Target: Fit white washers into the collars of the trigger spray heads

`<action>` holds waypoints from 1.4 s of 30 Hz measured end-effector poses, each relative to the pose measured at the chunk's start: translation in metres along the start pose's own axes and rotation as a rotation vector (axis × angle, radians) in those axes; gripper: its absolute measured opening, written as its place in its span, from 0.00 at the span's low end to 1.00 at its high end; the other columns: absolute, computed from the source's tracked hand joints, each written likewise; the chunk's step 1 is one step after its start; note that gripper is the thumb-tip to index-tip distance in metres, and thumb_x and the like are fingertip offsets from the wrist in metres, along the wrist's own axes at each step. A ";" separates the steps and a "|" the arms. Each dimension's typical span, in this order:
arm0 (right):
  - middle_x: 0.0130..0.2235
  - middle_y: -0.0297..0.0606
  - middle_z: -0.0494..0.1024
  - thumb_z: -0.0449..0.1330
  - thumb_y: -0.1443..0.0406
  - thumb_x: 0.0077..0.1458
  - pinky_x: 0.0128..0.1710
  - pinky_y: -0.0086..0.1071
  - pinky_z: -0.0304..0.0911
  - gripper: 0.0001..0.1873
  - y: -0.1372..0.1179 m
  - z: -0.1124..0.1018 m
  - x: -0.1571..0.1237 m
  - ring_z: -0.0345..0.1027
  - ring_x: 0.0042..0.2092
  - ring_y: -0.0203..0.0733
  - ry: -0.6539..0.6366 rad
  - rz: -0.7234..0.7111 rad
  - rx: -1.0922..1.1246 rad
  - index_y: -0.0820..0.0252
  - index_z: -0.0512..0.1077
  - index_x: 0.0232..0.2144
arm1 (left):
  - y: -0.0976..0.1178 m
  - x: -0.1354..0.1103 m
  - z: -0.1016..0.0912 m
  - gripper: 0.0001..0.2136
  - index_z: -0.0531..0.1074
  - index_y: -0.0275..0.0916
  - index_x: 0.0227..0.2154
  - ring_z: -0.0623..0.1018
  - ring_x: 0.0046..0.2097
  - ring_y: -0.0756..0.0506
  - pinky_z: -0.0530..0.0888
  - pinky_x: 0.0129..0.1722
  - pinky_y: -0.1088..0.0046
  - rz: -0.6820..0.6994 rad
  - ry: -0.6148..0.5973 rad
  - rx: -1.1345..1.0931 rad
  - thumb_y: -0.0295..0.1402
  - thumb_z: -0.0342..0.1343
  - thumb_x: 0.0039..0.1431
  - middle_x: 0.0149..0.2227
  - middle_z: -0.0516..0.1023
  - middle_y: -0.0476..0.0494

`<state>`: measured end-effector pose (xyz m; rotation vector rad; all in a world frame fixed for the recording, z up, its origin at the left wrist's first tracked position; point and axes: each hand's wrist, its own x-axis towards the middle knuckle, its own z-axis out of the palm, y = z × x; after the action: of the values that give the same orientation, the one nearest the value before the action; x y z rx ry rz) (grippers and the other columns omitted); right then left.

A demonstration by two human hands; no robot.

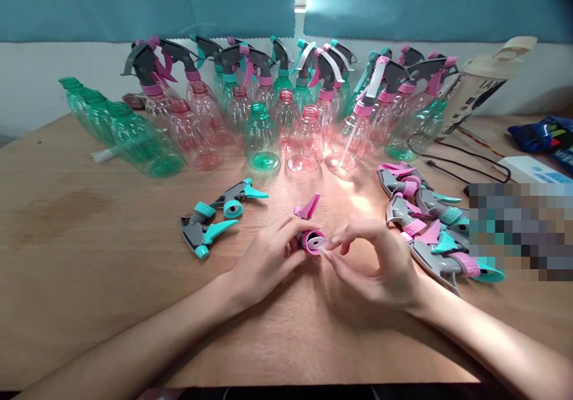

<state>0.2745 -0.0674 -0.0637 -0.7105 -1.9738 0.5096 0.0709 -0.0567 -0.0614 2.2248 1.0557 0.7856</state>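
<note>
Counter (89,280) is running wide, its front edge under the forearms. Bottles (262,134) are crowding the back, head pile (430,233) is sitting just beside the right hand (380,262), teal heads (210,221) are lying left, and there's bare room between. Left hand (264,260) is gripping pink head (312,240) mid-counter while right fingertips are pinching at its collar. Probably best keeping the collar facing up and the right wrist off the pile.

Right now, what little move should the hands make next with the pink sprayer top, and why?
Probably push the white piece into the pink sprayer head: the left hand steadies it, collar facing the right hand, whose fingertips touch that opening.
</note>
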 end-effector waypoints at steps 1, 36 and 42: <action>0.34 0.34 0.75 0.60 0.75 0.52 0.29 0.34 0.71 0.18 -0.002 0.001 0.000 0.71 0.33 0.39 -0.029 -0.026 -0.018 0.53 0.62 0.42 | 0.000 0.000 0.000 0.12 0.69 0.41 0.46 0.71 0.29 0.52 0.69 0.31 0.77 0.003 -0.001 -0.001 0.24 0.55 0.59 0.37 0.73 0.50; 0.37 0.37 0.73 0.57 0.72 0.54 0.27 0.30 0.63 0.25 0.006 0.002 0.000 0.66 0.32 0.36 -0.142 0.073 -0.206 0.56 0.54 0.52 | 0.002 0.001 -0.001 0.12 0.68 0.41 0.45 0.73 0.36 0.50 0.70 0.39 0.75 0.056 -0.014 0.029 0.23 0.57 0.59 0.40 0.73 0.49; 0.37 0.35 0.73 0.58 0.72 0.53 0.25 0.28 0.62 0.28 0.008 0.003 0.000 0.64 0.29 0.33 -0.133 0.085 -0.150 0.56 0.54 0.55 | 0.002 0.001 0.003 0.12 0.68 0.39 0.45 0.73 0.37 0.50 0.70 0.39 0.75 0.074 0.004 0.047 0.24 0.56 0.60 0.39 0.73 0.48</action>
<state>0.2745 -0.0618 -0.0701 -0.8770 -2.1290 0.4734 0.0741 -0.0578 -0.0615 2.3140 1.0082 0.8049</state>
